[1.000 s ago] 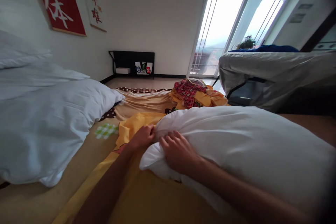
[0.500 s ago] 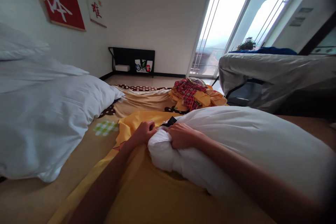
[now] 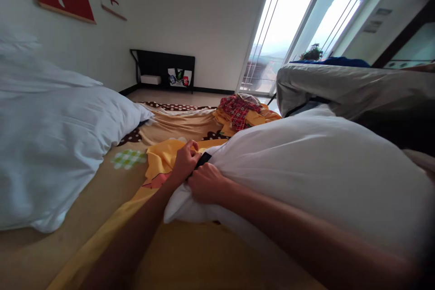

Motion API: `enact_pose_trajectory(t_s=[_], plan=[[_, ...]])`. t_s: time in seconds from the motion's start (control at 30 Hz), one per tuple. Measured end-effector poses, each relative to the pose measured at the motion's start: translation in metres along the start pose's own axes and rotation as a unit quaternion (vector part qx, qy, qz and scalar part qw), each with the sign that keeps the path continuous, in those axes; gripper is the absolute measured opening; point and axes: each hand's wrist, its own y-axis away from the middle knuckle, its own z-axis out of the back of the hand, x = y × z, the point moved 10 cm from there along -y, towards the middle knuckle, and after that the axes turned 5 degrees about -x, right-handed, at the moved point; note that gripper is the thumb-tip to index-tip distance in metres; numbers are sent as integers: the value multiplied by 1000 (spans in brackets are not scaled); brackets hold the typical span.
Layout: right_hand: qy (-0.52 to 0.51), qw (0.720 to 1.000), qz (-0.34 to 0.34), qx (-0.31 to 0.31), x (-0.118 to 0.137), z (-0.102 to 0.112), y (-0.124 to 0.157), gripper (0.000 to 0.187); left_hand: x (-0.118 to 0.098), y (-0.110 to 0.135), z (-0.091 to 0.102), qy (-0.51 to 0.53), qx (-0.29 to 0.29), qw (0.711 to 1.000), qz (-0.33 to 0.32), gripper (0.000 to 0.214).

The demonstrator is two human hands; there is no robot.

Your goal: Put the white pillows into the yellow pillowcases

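A plump white pillow (image 3: 306,158) stretches from the middle of the view to the right, its narrow end drawn to a corner. My right hand (image 3: 208,183) is closed in a fist on the white fabric near that end. Beside it my left hand (image 3: 186,159) has curled fingers pinching the pillow's edge by a black tag (image 3: 204,159); the fingertips are partly hidden. Under both forearms lies a yellow cloth (image 3: 190,249) with a pink print, partly covered by the pillow.
White bedding (image 3: 61,145) is heaped at the left. A crumpled red plaid and yellow cloth pile (image 3: 238,111) sits farther back on the patterned bed sheet (image 3: 183,120). A grey-covered table (image 3: 356,86) stands at the right, a black low shelf (image 3: 163,65) by the far wall.
Both hands have moved slightly left and nearer each other, drawing the pillow's end along. The bunched corner has flattened into a point. The view has shifted a little.
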Motion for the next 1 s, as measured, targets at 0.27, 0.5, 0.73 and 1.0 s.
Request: enact_pose_trajectory(t_s=[0.27,0.5,0.73,1.0], plan=[[-20,997,-74,-4,-71,6,4,37,-4,1,0,-17,14,1000,12,6],[-40,996,-78,-18,-55,4,22,46,-8,6,2,-158,56,986,-26,36],[-42,994,-84,-49,-32,2,30,44,-19,1,-8,-323,105,938,-74,19],[-42,993,-87,-68,-19,6,32,35,-22,-39,-50,-368,172,912,-57,12]])
